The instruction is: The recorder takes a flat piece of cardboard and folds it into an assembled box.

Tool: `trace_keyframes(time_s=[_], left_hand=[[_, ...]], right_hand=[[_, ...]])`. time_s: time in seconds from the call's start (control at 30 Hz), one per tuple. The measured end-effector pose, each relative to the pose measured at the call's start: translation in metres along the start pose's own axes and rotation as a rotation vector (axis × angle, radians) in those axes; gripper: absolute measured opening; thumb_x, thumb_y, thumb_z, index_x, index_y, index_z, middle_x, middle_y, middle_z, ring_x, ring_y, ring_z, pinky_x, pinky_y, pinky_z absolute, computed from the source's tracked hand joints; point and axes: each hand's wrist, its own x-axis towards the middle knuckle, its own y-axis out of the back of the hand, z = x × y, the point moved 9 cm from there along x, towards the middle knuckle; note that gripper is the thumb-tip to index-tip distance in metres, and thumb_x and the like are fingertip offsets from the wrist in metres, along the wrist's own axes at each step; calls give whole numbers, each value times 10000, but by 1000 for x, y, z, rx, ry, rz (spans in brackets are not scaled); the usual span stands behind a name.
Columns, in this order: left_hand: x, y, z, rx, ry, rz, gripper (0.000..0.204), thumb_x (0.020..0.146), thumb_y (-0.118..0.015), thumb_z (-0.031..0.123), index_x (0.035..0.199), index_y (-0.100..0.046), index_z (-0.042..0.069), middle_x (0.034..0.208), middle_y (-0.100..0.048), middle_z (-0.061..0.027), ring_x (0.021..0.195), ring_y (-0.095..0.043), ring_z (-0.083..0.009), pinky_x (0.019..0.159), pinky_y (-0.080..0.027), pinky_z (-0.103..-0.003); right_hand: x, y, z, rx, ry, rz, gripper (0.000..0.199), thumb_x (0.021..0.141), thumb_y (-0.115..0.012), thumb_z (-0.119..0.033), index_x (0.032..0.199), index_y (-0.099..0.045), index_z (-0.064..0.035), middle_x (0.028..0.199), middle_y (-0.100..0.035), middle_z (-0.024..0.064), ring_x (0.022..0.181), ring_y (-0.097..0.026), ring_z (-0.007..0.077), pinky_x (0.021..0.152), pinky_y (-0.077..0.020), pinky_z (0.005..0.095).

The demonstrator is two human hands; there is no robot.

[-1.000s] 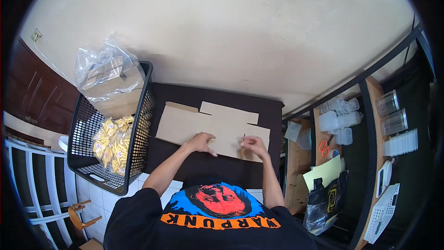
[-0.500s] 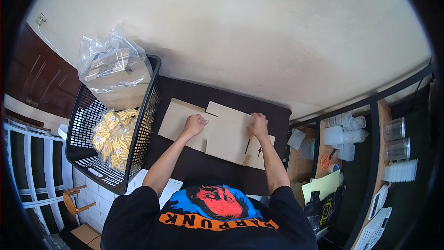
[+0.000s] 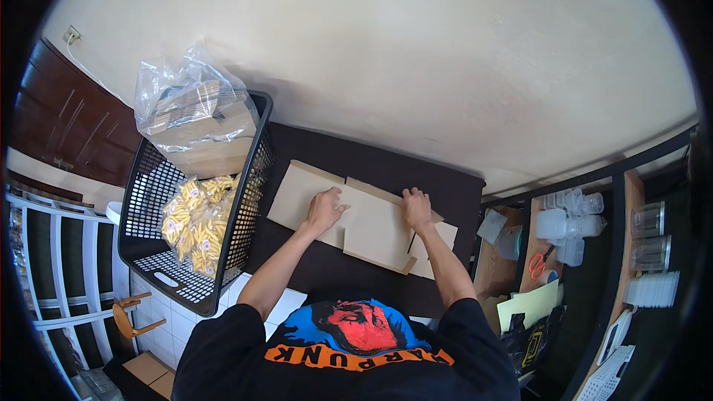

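Note:
A flat, unfolded cardboard box blank (image 3: 371, 224) lies on the dark tabletop in front of me, with cut flaps at both ends. Its narrow far-side strip stands slightly raised. My left hand (image 3: 324, 212) rests over the left part of the blank, near a slot in the far edge; its thumb is apart from the bent fingers. My right hand (image 3: 418, 209) is at the far edge toward the right end, fingers spread over the strip. Neither hand has lifted the cardboard off the table.
At the left stands a black plastic basket (image 3: 258, 152) holding a clear bag of stacked cardboard (image 3: 204, 134) and plastic packs of yellow pieces (image 3: 197, 226). On the right, shelving (image 3: 620, 238) carries clear containers (image 3: 568, 223) and orange-handled scissors (image 3: 537, 264). A wall rises behind the table.
The view has shifted, so the scene sits further right. My left hand has opened from a closed pose onto the cardboard. The far strip now looks raised beneath my right hand.

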Motion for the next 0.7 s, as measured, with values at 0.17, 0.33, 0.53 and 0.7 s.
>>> trace_keyframes(time_s=[0.17,0.33,0.53,0.7], left_hand=[[-1,-34,43,253,-271,-51,527,852,-760,139,1309,-575,-47,1323,-612,-257,1229,-600,-367,1019,-485,-446],[5,-136,38,524,-191,-351,725,958,-643,287,1538,-338,-24,1615,-291,-251,1517,-221,-429,1223,-249,-515],[-25,-201,63,659,110,-694,938,925,-571,652,1648,-81,310,1683,22,-263,1506,77,-571,1108,45,-800],[-12,-207,32,873,94,-643,1020,876,-640,655,1646,-60,323,1663,99,-302,1478,147,-602,1090,109,-800]], right_hand=[[-61,-14,-35,-24,161,147,469,783,-599,-4,1249,-563,34,1150,-557,227,1167,-526,390,1006,-428,495],[-67,-7,-30,31,108,111,563,738,-651,-48,1287,-576,52,1277,-516,243,1290,-453,394,1074,-383,485],[-48,-9,102,579,-399,280,262,783,-823,-231,686,-728,-6,551,-666,100,508,-673,213,540,-562,359],[-20,-60,132,931,-762,-167,359,786,-892,-176,589,-649,2,571,-672,89,468,-652,167,462,-532,300]])
